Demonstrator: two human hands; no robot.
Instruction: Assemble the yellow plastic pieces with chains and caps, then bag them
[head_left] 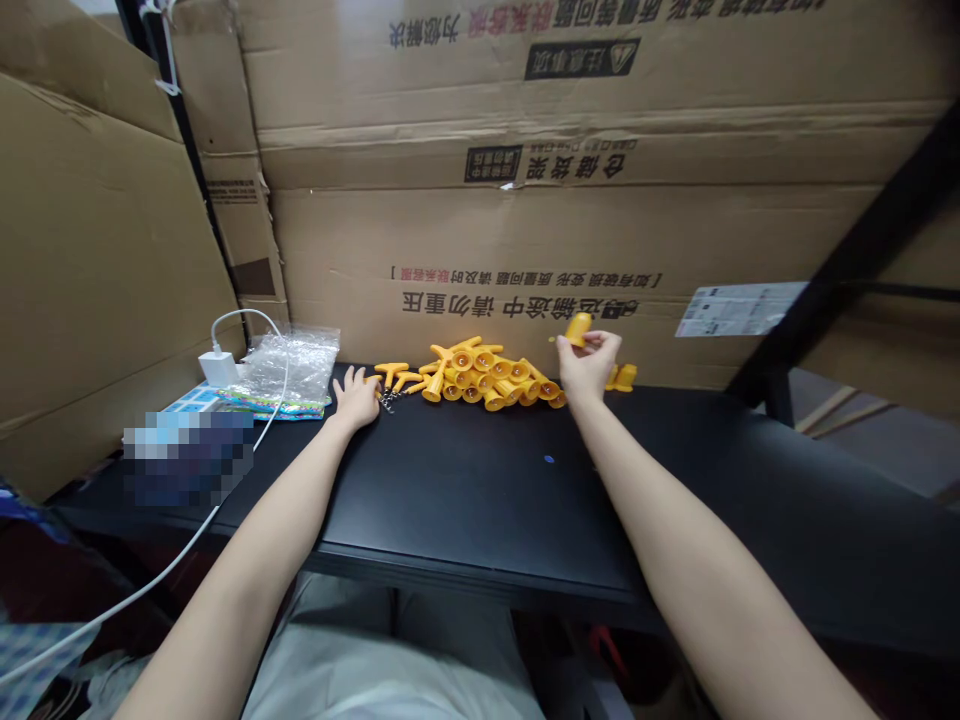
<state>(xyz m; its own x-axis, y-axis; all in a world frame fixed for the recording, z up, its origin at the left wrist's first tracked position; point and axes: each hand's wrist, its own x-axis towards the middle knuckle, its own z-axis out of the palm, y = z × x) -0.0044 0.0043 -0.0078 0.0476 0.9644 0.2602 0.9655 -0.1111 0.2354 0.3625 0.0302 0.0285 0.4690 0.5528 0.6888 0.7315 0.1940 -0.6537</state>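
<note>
My right hand is closed on a yellow bell-shaped plastic piece, held up above the back of the table. My left hand rests low over the table with its fingers spread. Beside its fingertips lie corkscrews with yellow T-shaped handles and metal spirals. A partly hidden yellow handle touches or nearly touches the thumb side; whether it is gripped is unclear. Between my hands sits a heap of yellow bell-shaped pieces, several with their hollow mouths towards me.
The black table backs onto a printed cardboard sheet. At left are clear plastic bags, a white charger and its cable. Two yellow pieces lie past my right hand. A black post slants at right.
</note>
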